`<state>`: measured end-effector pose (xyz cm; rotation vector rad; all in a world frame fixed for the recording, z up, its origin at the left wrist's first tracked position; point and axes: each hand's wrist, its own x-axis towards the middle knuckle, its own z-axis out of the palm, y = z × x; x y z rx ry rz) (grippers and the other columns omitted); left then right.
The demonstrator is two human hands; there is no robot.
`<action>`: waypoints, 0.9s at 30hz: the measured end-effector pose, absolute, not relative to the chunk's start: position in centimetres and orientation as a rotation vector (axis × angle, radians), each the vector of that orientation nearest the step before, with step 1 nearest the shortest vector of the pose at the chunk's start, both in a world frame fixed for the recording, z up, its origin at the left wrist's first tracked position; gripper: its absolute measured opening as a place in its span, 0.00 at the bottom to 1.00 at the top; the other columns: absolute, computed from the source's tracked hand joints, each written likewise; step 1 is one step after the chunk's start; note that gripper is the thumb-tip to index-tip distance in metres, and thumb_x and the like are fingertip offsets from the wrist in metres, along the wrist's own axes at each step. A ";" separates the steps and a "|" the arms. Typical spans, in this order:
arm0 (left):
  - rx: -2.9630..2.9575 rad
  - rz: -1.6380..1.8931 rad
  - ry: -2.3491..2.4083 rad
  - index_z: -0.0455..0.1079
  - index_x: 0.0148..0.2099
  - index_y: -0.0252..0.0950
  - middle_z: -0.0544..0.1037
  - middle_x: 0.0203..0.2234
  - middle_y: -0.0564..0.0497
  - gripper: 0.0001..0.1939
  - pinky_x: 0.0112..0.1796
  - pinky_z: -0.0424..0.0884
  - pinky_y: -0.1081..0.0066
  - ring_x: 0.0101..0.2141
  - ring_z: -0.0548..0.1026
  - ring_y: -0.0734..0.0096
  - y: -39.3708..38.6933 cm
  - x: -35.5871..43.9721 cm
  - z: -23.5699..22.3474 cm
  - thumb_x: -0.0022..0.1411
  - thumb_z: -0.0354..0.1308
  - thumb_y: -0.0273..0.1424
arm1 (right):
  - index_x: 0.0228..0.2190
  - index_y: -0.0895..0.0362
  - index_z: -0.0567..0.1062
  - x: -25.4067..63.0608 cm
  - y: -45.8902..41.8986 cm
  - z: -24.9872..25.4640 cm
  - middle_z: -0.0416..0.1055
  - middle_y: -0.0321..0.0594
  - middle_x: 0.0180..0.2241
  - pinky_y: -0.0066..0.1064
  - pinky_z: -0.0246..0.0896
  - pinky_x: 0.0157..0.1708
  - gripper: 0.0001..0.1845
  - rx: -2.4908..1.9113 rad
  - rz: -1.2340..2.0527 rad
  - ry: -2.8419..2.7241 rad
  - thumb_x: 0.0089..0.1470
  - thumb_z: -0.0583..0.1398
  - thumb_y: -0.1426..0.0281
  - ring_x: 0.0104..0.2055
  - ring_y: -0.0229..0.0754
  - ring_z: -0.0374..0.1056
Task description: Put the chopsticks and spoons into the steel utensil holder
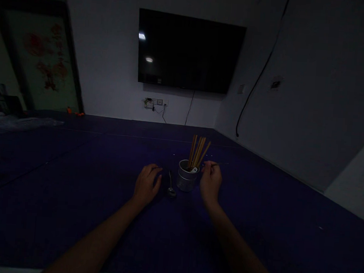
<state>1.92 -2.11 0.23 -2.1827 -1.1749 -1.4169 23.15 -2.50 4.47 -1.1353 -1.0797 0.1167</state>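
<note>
A grey metal utensil holder [186, 181] stands upright on the dark blue surface between my hands. Several wooden chopsticks [198, 152] lean out of it, and a pale handle end [194, 170] shows at its rim. Just left of the holder lies a metal spoon [171, 191], its bowl towards me. My left hand [147, 183] rests on the surface to the left of the spoon, fingers loosely spread, holding nothing. At the holder's right side, my right hand [211, 182] pinches a thin, slender utensil [222, 163] that points right; its kind is too dark to make out.
A wide blue surface [70, 212] runs back to the wall, where a black television [188, 49] hangs above some sockets [156, 102]. Clear plastic sheeting [20, 124] lies at the left, with small orange items [76, 112] beyond it. A black cable [257, 81] hangs at the right.
</note>
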 end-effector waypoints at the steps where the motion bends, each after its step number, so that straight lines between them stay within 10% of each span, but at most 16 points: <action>1: -2.189 -1.420 -1.173 0.66 0.46 0.36 0.71 0.41 0.45 0.11 0.42 0.68 0.63 0.42 0.69 0.65 -2.1 1.9 0.2 0.62 0.49 0.29 | 0.30 0.57 0.68 23.1 -2.5 4.5 0.66 0.36 0.23 0.30 0.53 0.27 0.19 -1.139 0.122 -1.091 0.55 0.49 0.54 0.26 0.40 0.63; 27: -2.306 -1.420 -1.140 0.69 0.41 0.37 0.72 0.36 0.47 0.10 0.40 0.69 0.64 0.39 0.70 0.66 -2.3 2.1 0.4 0.61 0.48 0.29 | 0.32 0.59 0.73 23.4 -1.1 3.1 0.73 0.42 0.28 0.33 0.61 0.30 0.16 -1.082 0.308 -1.130 0.49 0.57 0.58 0.29 0.42 0.69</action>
